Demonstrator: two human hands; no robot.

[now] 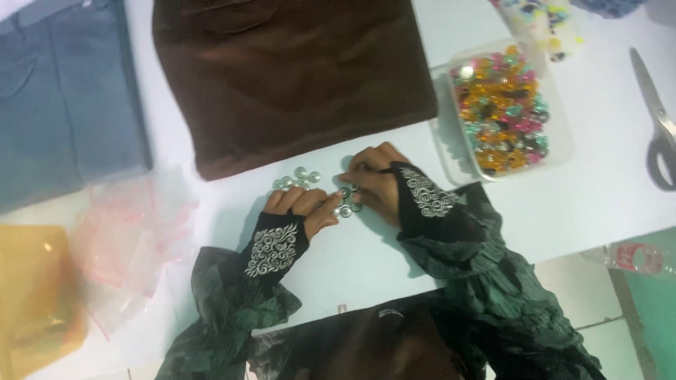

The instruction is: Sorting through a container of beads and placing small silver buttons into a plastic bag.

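Note:
Small silver ring-shaped snap pieces (pixel 298 179) lie scattered on the white table (pixel 605 190) just below a folded brown cloth (pixel 289 74). My left hand (pixel 304 206), in a black wrist cover with white embroidery, rests with curled fingers by the pieces. My right hand (pixel 373 181), in a matching cover, has its fingertips pressed on a few silver pieces (pixel 346 200) between the two hands. Whether either hand pinches a piece is hidden by the fingers.
A clear tray of colourful beads (pixel 503 112) stands right of the hands. Scissors (pixel 655 119) lie at the far right. Blue folded cloth (pixel 67 98), a clear plastic bag (pixel 130 239) and yellow fabric (pixel 32 295) sit to the left.

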